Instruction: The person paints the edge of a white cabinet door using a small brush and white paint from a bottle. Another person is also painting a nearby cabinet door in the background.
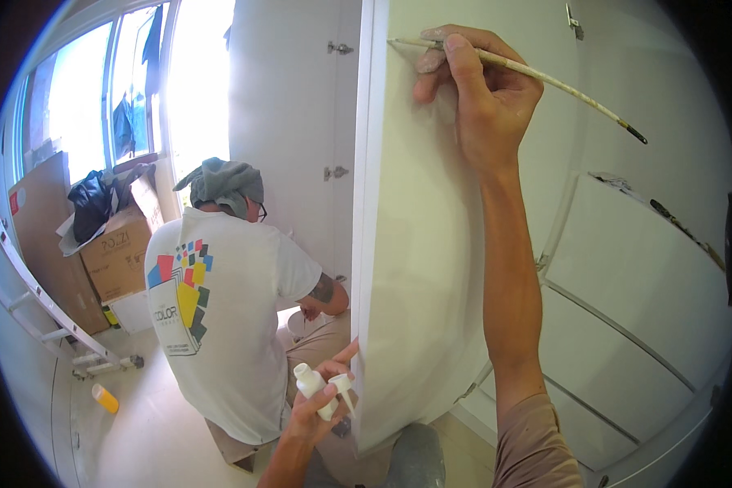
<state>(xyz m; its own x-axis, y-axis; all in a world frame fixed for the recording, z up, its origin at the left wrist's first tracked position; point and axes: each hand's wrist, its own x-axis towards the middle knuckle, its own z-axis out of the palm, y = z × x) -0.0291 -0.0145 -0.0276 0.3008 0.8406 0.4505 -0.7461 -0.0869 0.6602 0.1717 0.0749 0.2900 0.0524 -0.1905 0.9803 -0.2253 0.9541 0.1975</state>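
Note:
My right hand point(488, 89) is raised at the upper right, its fingers closed around a long, thin paintbrush point(561, 84). The handle is pale and paint-smeared, with a dark far end. Its pointed tip is at the left edge of a white cabinet door point(427, 244); whether it touches the surface I cannot tell. Low in the middle, my left hand point(309, 419) holds a small white bottle point(311, 382) tilted, opening upward. A white cap with a narrow stem point(344, 389) is held by the same hand, apart from the bottle. My left fingertips reach the door's lower edge.
A co-worker in a white shirt point(228, 285) sits low on the left, a hand near a white tub point(301, 324). Further left are cardboard boxes point(118, 256), a ladder point(37, 293) and an orange container point(104, 398). White drawers point(618, 276) stand right, a dark-handled brush point(675, 220) on top.

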